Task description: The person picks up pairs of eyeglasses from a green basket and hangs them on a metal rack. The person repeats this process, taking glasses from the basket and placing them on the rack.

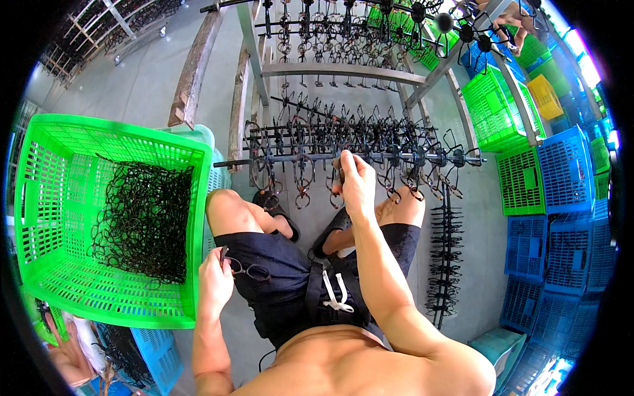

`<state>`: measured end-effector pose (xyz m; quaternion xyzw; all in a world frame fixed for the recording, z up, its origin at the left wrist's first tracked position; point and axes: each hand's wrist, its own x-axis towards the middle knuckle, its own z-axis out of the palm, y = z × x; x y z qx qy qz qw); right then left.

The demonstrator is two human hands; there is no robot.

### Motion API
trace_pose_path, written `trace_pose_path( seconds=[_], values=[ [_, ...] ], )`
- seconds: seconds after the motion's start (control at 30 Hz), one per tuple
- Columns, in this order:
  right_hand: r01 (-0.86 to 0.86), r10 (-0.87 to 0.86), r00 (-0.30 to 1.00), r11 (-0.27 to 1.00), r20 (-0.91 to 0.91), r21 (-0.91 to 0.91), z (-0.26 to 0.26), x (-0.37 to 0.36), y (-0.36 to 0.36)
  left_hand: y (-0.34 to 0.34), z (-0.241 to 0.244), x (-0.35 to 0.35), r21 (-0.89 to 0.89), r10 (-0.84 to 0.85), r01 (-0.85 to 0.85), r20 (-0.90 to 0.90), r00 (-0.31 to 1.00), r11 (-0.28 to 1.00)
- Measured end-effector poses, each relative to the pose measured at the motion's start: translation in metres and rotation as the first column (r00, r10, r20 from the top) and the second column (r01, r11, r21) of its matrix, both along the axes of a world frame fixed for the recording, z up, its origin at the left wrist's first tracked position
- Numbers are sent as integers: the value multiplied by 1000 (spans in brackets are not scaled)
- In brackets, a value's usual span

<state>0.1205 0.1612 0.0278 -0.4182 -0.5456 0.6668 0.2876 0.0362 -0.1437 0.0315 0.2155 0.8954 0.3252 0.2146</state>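
My left hand [214, 284], beside the green basket, pinches a dark eyeglass frame [257, 272] by one end; the frame hangs over my left thigh. In front of my knees runs a horizontal metal rod [317, 158] with black clip hubs [420, 154] along it. Several eyeglass frames [303, 184] hang from these clips. My right hand [359, 180] is closed around the rod near its middle, and its fingers hide the part they grip. The green plastic basket [116, 127] at my left holds a tangled heap of dark eyeglass frames [143, 222].
A metal rack [342, 71] ahead carries more loaded rods. Another clip rod [446, 257] lies on the floor at right. Blue crates [567, 168] and green crates [520, 180] are stacked along the right. Parts of other people show at upper right and lower left.
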Motion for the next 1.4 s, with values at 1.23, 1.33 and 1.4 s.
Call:
trace_pose_path(
  seconds=[1.23,1.33,1.4],
  values=[
    [247,-230,962,962,145,-117,30,36,36,67,7,15,637,-193,-438,679,708,635],
    [280,-273,953,959,134,-39,22,34,39,73,12,13,669,-217,-464,677,704,581],
    [244,-239,955,970,174,-9,20,36,39,80,22,13,658,-214,-534,714,666,532]
  ],
)
